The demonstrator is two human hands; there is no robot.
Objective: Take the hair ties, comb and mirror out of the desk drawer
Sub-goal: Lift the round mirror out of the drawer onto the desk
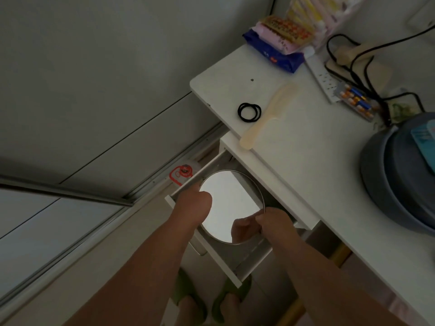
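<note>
Gripping round mirror (229,203) by its rim with left hand (196,204) and right hand (274,223), lifting from open drawer (226,274); hair ties (249,112) and comb (267,116) already lying on far desk (306,161), 1 of 3 remaining.

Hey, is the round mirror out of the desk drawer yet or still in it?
Still in. The mirror sits within the open drawer, with the left hand and right hand gripping its rim.

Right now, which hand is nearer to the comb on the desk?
The right hand, though neither touches the comb. It grips the mirror at its right rim, below the desk edge; the left hand holds the mirror's left rim, farther away.
</note>
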